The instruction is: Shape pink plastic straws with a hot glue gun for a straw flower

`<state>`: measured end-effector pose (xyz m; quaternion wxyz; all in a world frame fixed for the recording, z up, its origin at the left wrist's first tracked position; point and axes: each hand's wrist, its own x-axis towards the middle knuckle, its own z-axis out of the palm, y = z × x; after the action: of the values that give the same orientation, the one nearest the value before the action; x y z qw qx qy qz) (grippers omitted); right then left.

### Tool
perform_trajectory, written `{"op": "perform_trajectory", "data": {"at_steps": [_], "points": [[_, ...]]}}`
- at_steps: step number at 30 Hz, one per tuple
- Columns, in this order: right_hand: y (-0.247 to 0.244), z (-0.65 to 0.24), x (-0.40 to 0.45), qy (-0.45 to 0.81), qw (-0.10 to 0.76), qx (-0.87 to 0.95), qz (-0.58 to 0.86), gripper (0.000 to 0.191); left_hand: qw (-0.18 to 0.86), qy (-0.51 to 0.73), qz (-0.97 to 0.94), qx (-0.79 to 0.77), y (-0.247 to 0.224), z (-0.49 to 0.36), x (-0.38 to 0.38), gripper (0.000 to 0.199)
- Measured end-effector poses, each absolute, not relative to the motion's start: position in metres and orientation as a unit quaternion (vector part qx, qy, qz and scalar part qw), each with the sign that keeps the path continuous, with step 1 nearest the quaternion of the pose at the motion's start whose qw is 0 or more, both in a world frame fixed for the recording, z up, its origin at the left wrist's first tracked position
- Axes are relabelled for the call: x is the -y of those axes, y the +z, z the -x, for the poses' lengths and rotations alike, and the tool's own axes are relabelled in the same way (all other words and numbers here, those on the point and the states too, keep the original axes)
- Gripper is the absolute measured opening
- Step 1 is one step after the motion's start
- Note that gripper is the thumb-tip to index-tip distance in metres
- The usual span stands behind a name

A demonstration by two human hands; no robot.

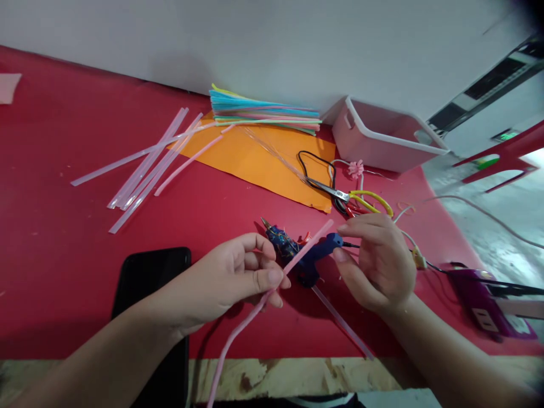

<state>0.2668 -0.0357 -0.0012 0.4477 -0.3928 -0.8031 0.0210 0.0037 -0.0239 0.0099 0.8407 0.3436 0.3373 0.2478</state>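
Note:
My left hand point(250, 275) pinches a long pink pipe cleaner point(242, 328) between thumb and fingers. One straight end of it points up to the right, and the rest hangs down in a curve past the table's front edge. My right hand point(374, 263) is just beyond that upper end, thumb and fingers apart, with nothing in it. Beneath the pipe cleaner, between my hands, a dark blue glue gun point(325, 252) lies on the table. A clear glue stick point(342, 323) extends from near it toward the front edge.
Several glue sticks point(144, 167) lie at the left on the red table. Coloured pipe cleaners point(263, 110) are bundled on orange paper point(263, 170). Yellow-handled scissors point(340, 194), a pinkish-white bin point(365, 141) and a purple power strip point(480, 300) are at right. A black phone point(153, 272) lies under my left forearm.

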Motion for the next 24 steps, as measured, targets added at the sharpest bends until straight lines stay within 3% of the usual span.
{"op": "perform_trajectory", "data": {"at_steps": [6, 14, 24], "points": [[0.005, -0.257, 0.035, -0.063, 0.401, 0.837, 0.368, 0.031, 0.857, 0.217, -0.321, -0.34, 0.01, -0.002, 0.025, 0.026], [0.005, -0.254, 0.035, -0.013, 0.358, 0.885, 0.298, 0.012, 0.862, 0.169, -0.32, -0.355, 0.014, 0.0, 0.028, 0.031], [0.002, -0.254, 0.039, -0.005, 0.325, 0.893, 0.311, 0.014, 0.852, 0.135, -0.353, -0.362, 0.013, 0.0, 0.028, 0.025]]}}
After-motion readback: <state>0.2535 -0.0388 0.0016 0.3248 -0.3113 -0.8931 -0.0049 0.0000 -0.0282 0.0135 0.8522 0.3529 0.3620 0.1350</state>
